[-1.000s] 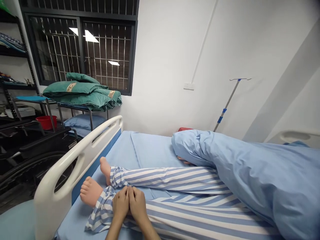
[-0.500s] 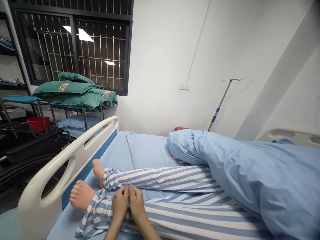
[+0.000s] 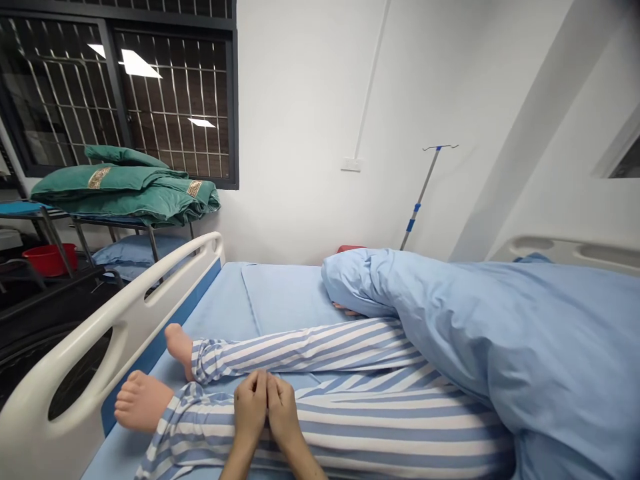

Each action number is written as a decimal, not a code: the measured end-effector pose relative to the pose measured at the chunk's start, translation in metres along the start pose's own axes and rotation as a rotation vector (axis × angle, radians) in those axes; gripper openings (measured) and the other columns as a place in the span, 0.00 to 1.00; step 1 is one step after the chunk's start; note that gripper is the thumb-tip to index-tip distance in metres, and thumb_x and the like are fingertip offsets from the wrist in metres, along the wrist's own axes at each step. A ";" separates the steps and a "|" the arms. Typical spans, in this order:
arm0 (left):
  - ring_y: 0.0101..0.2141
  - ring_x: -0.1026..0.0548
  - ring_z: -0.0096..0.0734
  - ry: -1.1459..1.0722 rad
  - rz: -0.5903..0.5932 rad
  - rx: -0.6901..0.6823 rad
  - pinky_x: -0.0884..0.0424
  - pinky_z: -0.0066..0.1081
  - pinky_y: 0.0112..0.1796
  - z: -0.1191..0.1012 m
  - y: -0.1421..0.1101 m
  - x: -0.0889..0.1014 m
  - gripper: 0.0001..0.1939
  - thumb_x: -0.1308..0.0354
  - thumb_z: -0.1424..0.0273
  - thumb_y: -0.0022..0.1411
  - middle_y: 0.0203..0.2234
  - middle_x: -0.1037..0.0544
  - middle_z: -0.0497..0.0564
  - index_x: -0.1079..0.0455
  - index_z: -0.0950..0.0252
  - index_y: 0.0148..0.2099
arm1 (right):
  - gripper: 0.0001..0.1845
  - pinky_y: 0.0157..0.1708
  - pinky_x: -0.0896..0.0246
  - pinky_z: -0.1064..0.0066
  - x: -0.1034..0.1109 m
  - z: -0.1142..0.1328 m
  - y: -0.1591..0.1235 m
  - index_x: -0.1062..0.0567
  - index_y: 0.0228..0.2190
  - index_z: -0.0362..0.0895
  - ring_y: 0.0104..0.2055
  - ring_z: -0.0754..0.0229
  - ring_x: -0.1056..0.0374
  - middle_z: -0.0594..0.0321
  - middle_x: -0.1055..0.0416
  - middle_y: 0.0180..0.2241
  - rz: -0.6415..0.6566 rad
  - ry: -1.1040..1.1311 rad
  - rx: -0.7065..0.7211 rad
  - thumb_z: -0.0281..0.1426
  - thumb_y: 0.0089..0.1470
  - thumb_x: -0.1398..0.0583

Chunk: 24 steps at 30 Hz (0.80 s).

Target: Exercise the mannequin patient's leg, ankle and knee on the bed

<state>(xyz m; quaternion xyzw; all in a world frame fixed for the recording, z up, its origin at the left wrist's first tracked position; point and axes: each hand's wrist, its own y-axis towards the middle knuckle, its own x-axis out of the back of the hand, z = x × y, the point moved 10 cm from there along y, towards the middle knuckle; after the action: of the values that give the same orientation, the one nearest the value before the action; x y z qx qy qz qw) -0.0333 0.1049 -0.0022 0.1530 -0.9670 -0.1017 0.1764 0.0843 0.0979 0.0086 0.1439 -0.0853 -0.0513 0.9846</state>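
Note:
My left hand point(image 3: 251, 404) and my right hand point(image 3: 283, 408) are side by side with fingers curled and knuckles almost meeting. Both are closed, and whatever they hold, if anything, is hidden inside the fingers. They are over the near leg of a manikin in blue-and-white striped trousers point(image 3: 360, 423); contact with the cloth cannot be told. The manikin's bare near foot point(image 3: 143, 401) and far foot point(image 3: 179, 350) point left. A light blue quilt point(image 3: 465, 320) covers its upper part, and a few fingertips point(image 3: 345, 309) show under the quilt's edge.
A white bed end board point(image 3: 117, 327) rises on the left, beyond the feet. Behind it are folded green bedding point(image 3: 125, 193) on a stand, a red basin point(image 3: 50, 260) and a dark wheelchair point(image 3: 45, 333). An IV pole point(image 3: 421, 193) stands by the wall.
The view has turned right, so the bed and room sit farther left in the picture. My hands stay together and closed, now slightly farther from the feet along the leg.

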 end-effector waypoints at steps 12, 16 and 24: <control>0.21 0.40 0.25 0.022 0.075 -0.002 0.45 0.26 0.25 -0.025 -0.012 -0.047 0.19 0.56 0.57 0.57 0.14 0.37 0.45 0.43 0.63 0.20 | 0.22 0.22 0.53 0.74 0.049 -0.006 -0.004 0.41 0.16 0.43 0.20 0.67 0.50 0.68 0.46 0.16 -0.049 0.049 0.029 0.41 0.56 0.53; 0.20 0.44 0.24 -0.069 0.070 -0.007 0.46 0.25 0.24 -0.036 -0.007 -0.062 0.20 0.56 0.56 0.56 0.13 0.43 0.43 0.48 0.62 0.18 | 0.24 0.21 0.54 0.74 0.066 -0.014 -0.001 0.42 0.15 0.43 0.20 0.67 0.50 0.69 0.48 0.15 -0.067 0.051 -0.014 0.44 0.56 0.54; 0.20 0.46 0.23 -0.166 0.107 0.068 0.46 0.25 0.23 -0.039 -0.026 -0.090 0.20 0.55 0.56 0.54 0.14 0.47 0.42 0.50 0.62 0.18 | 0.23 0.22 0.55 0.74 0.097 -0.015 -0.005 0.41 0.16 0.43 0.21 0.67 0.49 0.68 0.45 0.16 -0.077 -0.007 0.010 0.41 0.57 0.53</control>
<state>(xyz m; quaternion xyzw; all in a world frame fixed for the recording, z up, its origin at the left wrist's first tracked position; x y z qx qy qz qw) 0.0684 0.1050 -0.0007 0.0981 -0.9880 -0.0716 0.0957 0.1815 0.0851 0.0077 0.1518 -0.0831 -0.0893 0.9809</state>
